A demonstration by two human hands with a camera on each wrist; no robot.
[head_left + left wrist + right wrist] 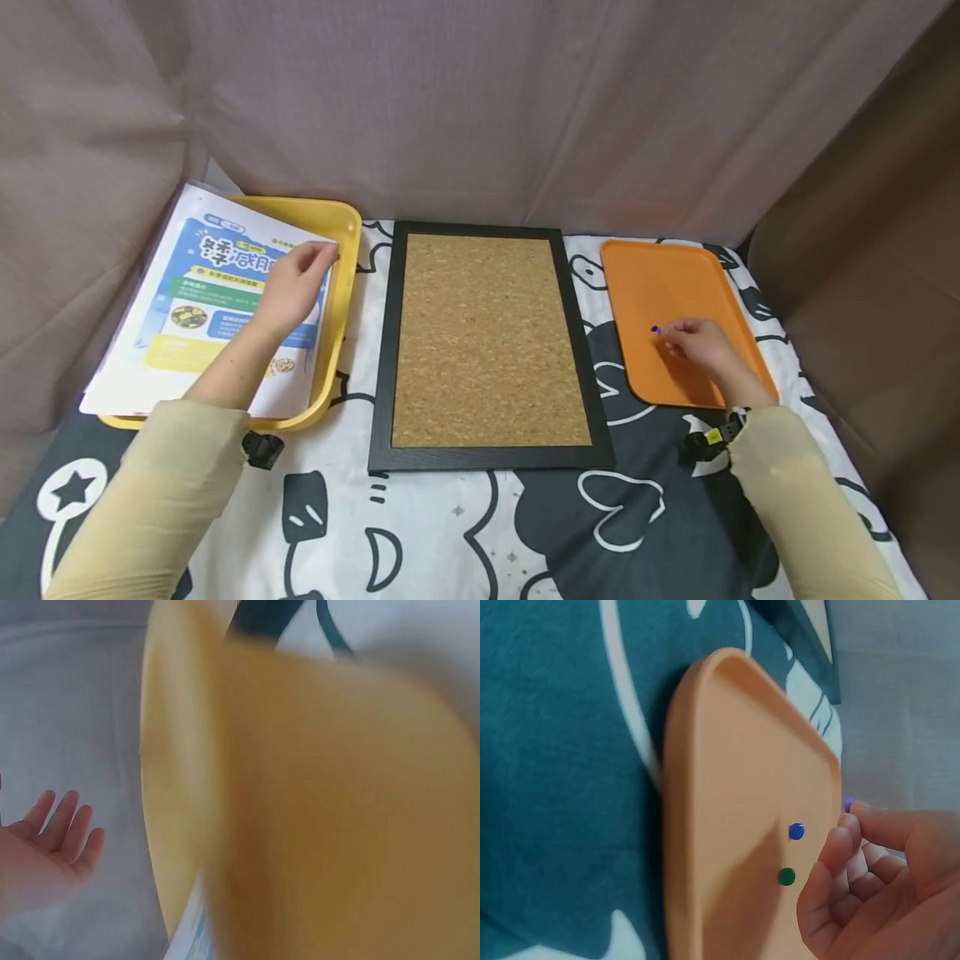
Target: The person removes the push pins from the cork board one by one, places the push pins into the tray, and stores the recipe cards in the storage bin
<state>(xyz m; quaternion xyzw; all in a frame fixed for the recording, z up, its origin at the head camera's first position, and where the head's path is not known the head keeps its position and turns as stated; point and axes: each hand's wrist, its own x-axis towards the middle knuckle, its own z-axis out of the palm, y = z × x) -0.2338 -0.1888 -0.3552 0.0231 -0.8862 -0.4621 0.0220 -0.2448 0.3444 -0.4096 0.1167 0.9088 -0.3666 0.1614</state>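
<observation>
My left hand [291,287] hovers over the right side of a printed poster sheet [217,333], which lies on a yellow tray [347,242]. Its fingers look loosely extended in the left wrist view, with nothing between them. Over an orange tray [637,283] on the right, my right hand [701,343] pinches a small purple pushpin [848,803] between thumb and forefinger. A blue pushpin [796,831] and a green pushpin [787,876] lie on that tray; in the head view the hand hides the green one.
Between the two trays lies a cork board [487,342] with a black frame [491,458]. A black, white and grey patterned cloth [420,533] covers the table. Greyish-brown curtains [450,108] hang behind and at the right side.
</observation>
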